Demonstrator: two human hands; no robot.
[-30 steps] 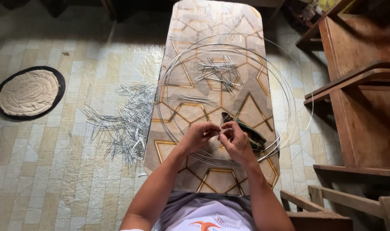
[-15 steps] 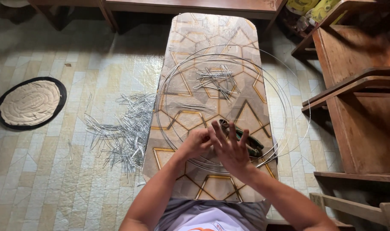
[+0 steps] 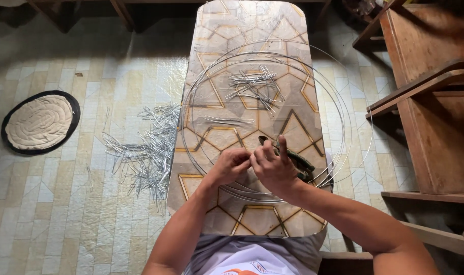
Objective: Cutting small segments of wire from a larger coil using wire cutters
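Observation:
Both my hands meet over the near part of a patterned tabletop point(image 3: 293, 219). My left hand point(image 3: 231, 166) and my right hand point(image 3: 273, 165) pinch something small and thin between the fingertips; it is too small to name for certain, likely a wire piece. Under my right hand lie dark green-handled pliers point(image 3: 295, 159). Several large wire rings point(image 3: 344, 109) lie coiled on the tabletop around my hands. A small heap of short bent wire pieces point(image 3: 253, 85) sits inside the rings, farther from me. One long bent wire point(image 3: 228, 120) lies alone nearer my hands.
A large scatter of short wire pieces point(image 3: 145, 150) covers the tiled floor left of the table. A round woven mat point(image 3: 38, 122) with a dark rim lies far left. Wooden furniture point(image 3: 435, 107) stands along the right side.
The view has shifted slightly lower on the table. My hands stay together at the same spot, with the right fingers now lifted more over the pliers.

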